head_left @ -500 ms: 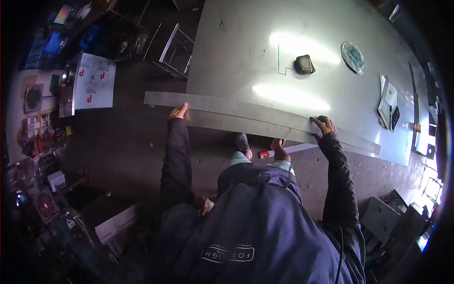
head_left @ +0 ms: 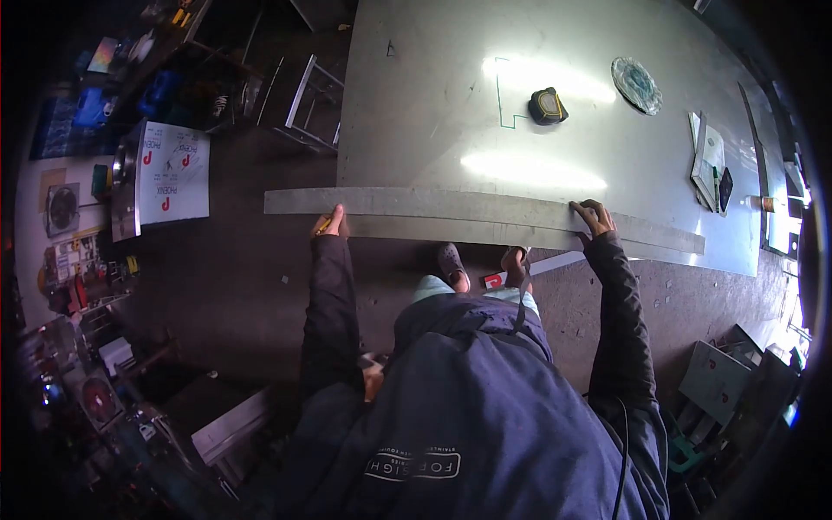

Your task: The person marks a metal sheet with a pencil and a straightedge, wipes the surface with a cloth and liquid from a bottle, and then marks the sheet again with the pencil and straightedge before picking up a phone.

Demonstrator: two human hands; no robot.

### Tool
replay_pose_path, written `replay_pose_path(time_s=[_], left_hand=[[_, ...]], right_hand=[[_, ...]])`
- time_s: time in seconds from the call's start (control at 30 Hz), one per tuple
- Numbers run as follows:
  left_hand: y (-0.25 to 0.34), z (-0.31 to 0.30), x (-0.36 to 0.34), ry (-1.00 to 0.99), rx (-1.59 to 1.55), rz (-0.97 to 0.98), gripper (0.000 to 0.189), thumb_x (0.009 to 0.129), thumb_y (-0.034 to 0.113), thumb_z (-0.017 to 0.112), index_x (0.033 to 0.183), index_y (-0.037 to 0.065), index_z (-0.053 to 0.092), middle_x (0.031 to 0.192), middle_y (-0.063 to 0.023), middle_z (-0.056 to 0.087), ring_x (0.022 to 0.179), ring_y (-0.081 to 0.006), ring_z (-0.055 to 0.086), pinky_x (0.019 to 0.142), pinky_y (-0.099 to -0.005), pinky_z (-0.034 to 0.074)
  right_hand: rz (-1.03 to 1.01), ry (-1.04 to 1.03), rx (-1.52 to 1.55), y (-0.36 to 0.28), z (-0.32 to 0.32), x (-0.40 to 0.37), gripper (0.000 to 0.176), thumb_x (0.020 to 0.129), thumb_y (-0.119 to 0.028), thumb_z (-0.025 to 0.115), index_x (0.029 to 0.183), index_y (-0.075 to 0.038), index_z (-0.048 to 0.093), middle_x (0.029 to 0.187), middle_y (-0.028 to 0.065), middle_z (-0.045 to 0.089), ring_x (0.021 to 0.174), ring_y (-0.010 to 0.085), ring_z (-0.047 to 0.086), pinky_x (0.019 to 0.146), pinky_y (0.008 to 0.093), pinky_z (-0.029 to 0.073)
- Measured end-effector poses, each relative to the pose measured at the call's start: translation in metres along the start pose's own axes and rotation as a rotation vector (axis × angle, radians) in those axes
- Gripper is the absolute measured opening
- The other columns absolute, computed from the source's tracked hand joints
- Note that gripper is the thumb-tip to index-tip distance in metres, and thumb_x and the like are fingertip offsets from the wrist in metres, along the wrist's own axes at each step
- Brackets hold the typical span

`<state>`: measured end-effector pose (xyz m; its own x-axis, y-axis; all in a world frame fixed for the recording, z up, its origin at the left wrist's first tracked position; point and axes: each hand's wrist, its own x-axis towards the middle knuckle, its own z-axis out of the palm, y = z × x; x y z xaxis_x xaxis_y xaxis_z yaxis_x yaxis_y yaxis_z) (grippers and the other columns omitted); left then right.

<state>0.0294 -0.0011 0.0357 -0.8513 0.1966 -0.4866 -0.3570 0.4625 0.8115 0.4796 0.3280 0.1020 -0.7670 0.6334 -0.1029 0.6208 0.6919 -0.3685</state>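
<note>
A long flat grey metal strip (head_left: 416, 204) lies across the near edge of the metal-topped table (head_left: 416, 113), its left end jutting past the table's corner. My left hand (head_left: 331, 224) pinches the strip near that end, thumb on top and the other fingers underneath. Something small and yellow, too small to name, is also tucked in that hand. Farther right, my right hand (head_left: 596, 218) grips the strip's near side, with fingertips over its top face; part of the grip is hidden.
On the table are a black-and-yellow tape measure (head_left: 548, 106), a round plastic-wrapped item (head_left: 636, 85) and a tablet-like dark object (head_left: 725, 189). A film-covered box (head_left: 173, 173) stands at left. A metal frame (head_left: 312, 104) stands beside the table. Another strip (head_left: 546, 267) lies near my feet.
The strip now lies more level across the view, its left end lower and its right end higher. Both hands keep their places on it. The view has shifted slightly.
</note>
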Motion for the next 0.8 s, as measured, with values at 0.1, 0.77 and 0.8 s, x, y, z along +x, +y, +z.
replay_pose_path(time_s=[0.1,0.77,0.8], left_hand=[[0.005,0.000,-0.009,-0.023,0.035,0.021,0.032,0.070,0.035,0.076,0.073,0.008,0.060,0.069,-0.0002,0.057,0.059,-0.0095,0.050,0.053,-0.0270,0.040],[-0.015,0.000,0.008,0.020,-0.396,-0.113,0.023,0.071,0.022,0.077,0.080,0.010,0.059,0.076,0.0018,0.059,0.070,-0.0100,0.054,0.065,-0.0300,0.045],[-0.020,-0.002,0.010,0.014,-0.417,-0.116,0.024,0.071,0.022,0.077,0.081,0.010,0.059,0.078,0.0020,0.059,0.071,-0.0097,0.054,0.065,-0.0299,0.046]], right_hand=[[-0.003,0.032,0.011,0.000,0.003,-0.002,0.074,0.059,0.002,0.069,0.124,-0.025,0.047,0.117,0.0049,0.046,0.110,0.0276,0.046,0.093,0.0396,0.040],[1.018,0.898,1.844,0.078,0.049,-0.075,0.061,0.082,-0.031,0.064,0.130,-0.007,0.038,0.126,0.0123,0.044,0.119,0.0246,0.042,0.099,0.0343,0.036],[1.007,0.876,1.923,0.079,0.050,-0.075,0.057,0.083,-0.030,0.063,0.130,-0.008,0.039,0.125,0.0116,0.045,0.118,0.0237,0.043,0.099,0.0330,0.036]])
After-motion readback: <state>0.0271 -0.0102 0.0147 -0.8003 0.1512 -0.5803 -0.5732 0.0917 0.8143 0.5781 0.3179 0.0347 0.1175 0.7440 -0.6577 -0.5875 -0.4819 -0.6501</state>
